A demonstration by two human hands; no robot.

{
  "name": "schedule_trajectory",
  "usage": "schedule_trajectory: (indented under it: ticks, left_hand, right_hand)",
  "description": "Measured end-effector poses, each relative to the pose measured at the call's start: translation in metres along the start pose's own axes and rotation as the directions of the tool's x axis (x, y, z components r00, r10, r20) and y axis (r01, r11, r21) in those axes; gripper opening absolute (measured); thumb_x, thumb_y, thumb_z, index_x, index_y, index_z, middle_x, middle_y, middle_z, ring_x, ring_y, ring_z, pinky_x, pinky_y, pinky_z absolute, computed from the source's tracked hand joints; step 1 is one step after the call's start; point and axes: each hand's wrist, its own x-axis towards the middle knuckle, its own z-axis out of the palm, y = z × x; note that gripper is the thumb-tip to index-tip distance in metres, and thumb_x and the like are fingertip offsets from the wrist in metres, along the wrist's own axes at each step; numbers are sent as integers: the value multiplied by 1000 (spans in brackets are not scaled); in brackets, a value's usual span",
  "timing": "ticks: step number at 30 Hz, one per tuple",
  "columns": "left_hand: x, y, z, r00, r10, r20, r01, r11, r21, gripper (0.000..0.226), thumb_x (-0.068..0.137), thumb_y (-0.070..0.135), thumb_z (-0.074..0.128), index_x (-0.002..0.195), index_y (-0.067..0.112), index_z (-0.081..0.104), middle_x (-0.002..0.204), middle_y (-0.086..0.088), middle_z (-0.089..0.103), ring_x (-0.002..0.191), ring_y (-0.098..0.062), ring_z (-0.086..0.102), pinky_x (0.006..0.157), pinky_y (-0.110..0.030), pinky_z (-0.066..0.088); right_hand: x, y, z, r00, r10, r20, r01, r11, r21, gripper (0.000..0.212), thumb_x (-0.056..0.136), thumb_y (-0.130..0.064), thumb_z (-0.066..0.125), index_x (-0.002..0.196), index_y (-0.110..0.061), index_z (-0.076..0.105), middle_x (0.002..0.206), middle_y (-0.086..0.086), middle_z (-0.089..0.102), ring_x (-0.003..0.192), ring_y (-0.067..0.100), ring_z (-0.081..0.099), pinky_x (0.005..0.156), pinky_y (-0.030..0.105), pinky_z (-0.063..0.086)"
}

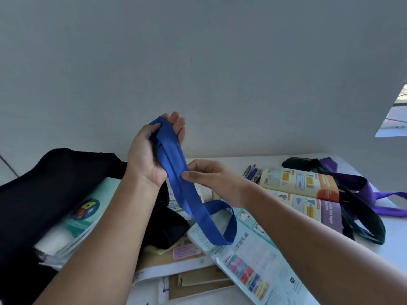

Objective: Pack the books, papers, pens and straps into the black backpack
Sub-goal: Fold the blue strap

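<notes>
A blue strap (193,201) is folded in loops over my raised left hand (152,150), which grips its top end between thumb and fingers. My right hand (211,179) pinches the strap lower down. Its free loop hangs down over an open book (248,256). The black backpack (44,188) lies open at the left with a teal-covered book (88,214) and papers inside. On the table to the right are several pens (253,172), an open yellow book (301,190), a purple strap (374,194) and a black strap (363,219).
Brown envelopes and papers (198,280) lie at the near edge of the white table (392,236). A plain grey wall stands right behind the table. A small black pouch (297,162) sits at the back right.
</notes>
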Motion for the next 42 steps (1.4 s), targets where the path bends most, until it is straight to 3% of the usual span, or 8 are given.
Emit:
schedule_trajectory:
  ticks: [8, 14, 16, 18, 22, 28, 37, 42]
  left_hand:
    - [17, 20, -9, 983, 154, -95, -163, 983, -89, 31, 108, 13, 32, 114, 3, 61, 104, -12, 78, 95, -27, 77, 88, -38, 59]
    - [11, -1, -54, 932, -24, -362, 101, 975, 196, 24, 103, 23, 45, 115, 8, 59, 126, -19, 70, 102, -31, 72, 80, -45, 56]
    - [-4, -8, -58, 886, -208, -413, 424, 725, 543, 43, 102, 41, 55, 119, 1, 62, 108, -24, 75, 80, -31, 76, 76, -45, 60]
    - [-25, -7, -47, 817, -385, -430, 520, 169, 837, 65, 95, 58, 60, 113, -4, 68, 90, -25, 76, 63, -26, 72, 79, -44, 63]
    - [-33, -6, -2, 927, -335, -169, 1, -448, 894, 50, 82, 60, 75, 96, 13, 67, 81, -2, 77, 65, -12, 67, 68, -29, 52]
    - [2, -59, 38, 906, -355, 228, -289, -129, 949, 96, 81, 38, 77, 157, 31, 19, 151, 0, 41, 138, -16, 42, 112, -33, 36]
    - [12, -102, 19, 924, -329, 195, -114, 250, 962, 33, 91, 17, 54, 123, 23, 51, 99, -8, 56, 87, -18, 54, 81, -40, 43]
    - [15, -98, 29, 971, 49, 235, -238, 310, 921, 21, 96, 1, 34, 103, 11, 51, 88, -6, 62, 73, -12, 62, 75, -33, 52]
  right_hand:
    - [1, 20, -24, 997, 78, 0, -77, 984, -160, 10, 100, -14, 69, 107, -12, 64, 104, 20, 76, 97, 41, 72, 85, 62, 55]
    - [1, 4, -61, 832, -333, -444, 25, 821, -570, 19, 101, -13, 59, 107, -29, 69, 91, -7, 73, 81, 16, 64, 72, 34, 52]
    - [-5, 1, -67, 775, -412, -480, 33, 784, -620, 23, 101, -14, 56, 107, -31, 69, 94, -12, 73, 81, 9, 64, 69, 29, 50]
    - [-8, 3, -69, 741, -470, -479, 39, 743, -668, 26, 99, -10, 56, 106, -30, 70, 96, -16, 73, 84, 6, 65, 71, 29, 51]
    - [-11, 8, -71, 724, -560, -403, 63, 635, -770, 25, 95, -7, 60, 105, -26, 72, 94, -15, 74, 81, 11, 65, 75, 35, 54]
    - [-20, 15, -67, 715, -653, -250, 78, 430, -900, 24, 93, -10, 61, 108, -27, 70, 94, -15, 74, 80, 9, 64, 96, 38, 42]
    - [-34, 11, -80, 647, -722, -245, -26, 300, -954, 22, 96, -11, 61, 116, -19, 60, 95, -6, 77, 77, 19, 66, 98, 31, 35]
    - [-41, 6, -85, 704, -636, -317, -145, 308, -940, 37, 85, -16, 69, 122, -20, 64, 109, -1, 62, 79, 26, 61, 90, 40, 43]
